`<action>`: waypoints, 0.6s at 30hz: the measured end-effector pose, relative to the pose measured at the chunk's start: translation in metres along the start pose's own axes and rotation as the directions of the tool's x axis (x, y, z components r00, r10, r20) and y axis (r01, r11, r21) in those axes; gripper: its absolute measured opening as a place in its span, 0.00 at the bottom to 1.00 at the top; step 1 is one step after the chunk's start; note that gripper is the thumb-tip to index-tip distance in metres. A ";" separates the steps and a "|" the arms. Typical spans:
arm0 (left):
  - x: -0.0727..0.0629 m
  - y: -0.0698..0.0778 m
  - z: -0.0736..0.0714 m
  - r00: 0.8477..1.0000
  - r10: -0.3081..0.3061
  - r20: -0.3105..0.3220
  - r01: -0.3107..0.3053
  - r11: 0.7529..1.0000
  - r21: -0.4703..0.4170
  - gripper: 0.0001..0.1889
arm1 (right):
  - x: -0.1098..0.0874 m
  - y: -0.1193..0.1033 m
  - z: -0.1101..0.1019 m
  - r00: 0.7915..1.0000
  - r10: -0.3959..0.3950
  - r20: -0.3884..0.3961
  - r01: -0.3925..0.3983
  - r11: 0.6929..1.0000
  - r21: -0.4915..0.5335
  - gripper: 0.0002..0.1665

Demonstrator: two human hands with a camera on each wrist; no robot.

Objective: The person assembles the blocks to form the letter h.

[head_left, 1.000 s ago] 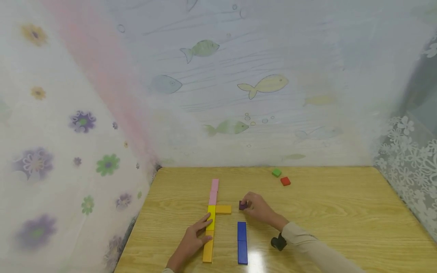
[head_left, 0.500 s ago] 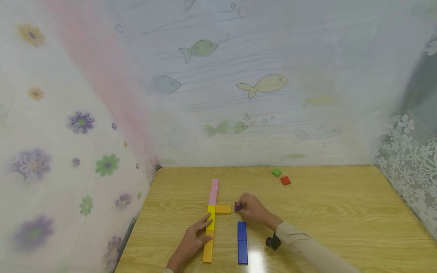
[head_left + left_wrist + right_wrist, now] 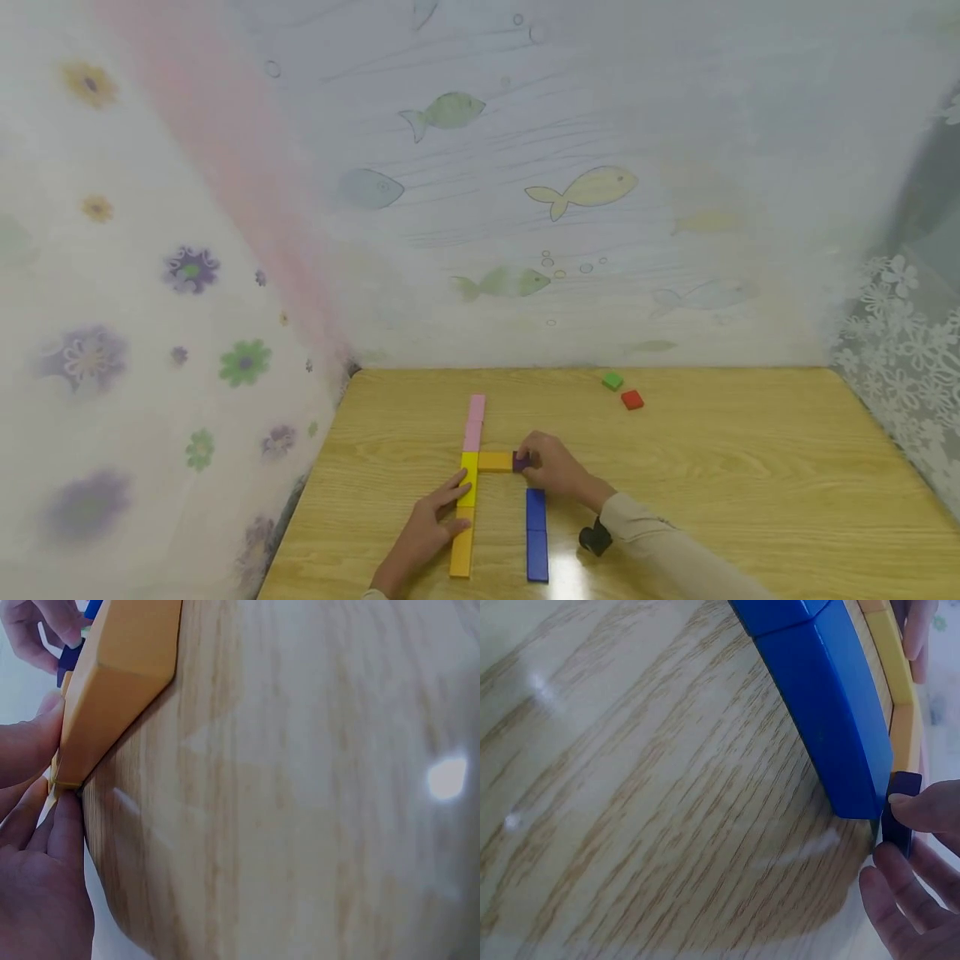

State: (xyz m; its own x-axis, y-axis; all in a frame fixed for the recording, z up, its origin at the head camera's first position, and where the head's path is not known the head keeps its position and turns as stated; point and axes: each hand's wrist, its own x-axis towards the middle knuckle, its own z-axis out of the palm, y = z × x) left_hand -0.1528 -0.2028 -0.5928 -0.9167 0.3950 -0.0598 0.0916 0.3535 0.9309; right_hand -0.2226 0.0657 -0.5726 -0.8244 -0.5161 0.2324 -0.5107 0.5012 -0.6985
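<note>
In the head view my right hand (image 3: 557,465) pinches a small dark purple block (image 3: 520,461) between thumb and fingers, at the right end of an orange block (image 3: 495,462). That orange block juts right from a straight row: two pink blocks (image 3: 474,422) at the far end, a yellow block (image 3: 469,471), and another orange block (image 3: 461,550) nearest me. Laid along the row, my left hand (image 3: 423,529) rests its fingers on the yellow block and its thumb on the near orange one. The right wrist view shows the purple block (image 3: 904,810) between thumb and fingertips, beside a blue block (image 3: 825,720).
Two blue blocks (image 3: 536,535) lie end to end, right of the row and parallel to it. A green block (image 3: 612,381) and a red block (image 3: 632,400) lie near the table's back edge. A black device (image 3: 596,537) sits at the right wrist. Fish-printed fabric stands behind the wooden table (image 3: 712,467).
My right hand has moved left with the purple block, closing the gap to the jutting orange block. The left hand has stayed on the row.
</note>
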 end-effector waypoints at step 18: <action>0.000 0.003 0.001 1.000 -0.010 -0.008 0.010 1.000 0.028 0.29 | -0.001 0.000 -0.002 1.000 -0.002 0.007 0.002 1.000 0.005 0.14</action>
State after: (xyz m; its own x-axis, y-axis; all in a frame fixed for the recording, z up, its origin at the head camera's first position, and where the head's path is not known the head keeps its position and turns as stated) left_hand -0.1520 -0.2011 -0.5903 -0.9205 0.3851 -0.0660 0.0934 0.3811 0.9198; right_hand -0.2226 0.0672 -0.5717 -0.8218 -0.5219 0.2288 -0.5110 0.4972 -0.7012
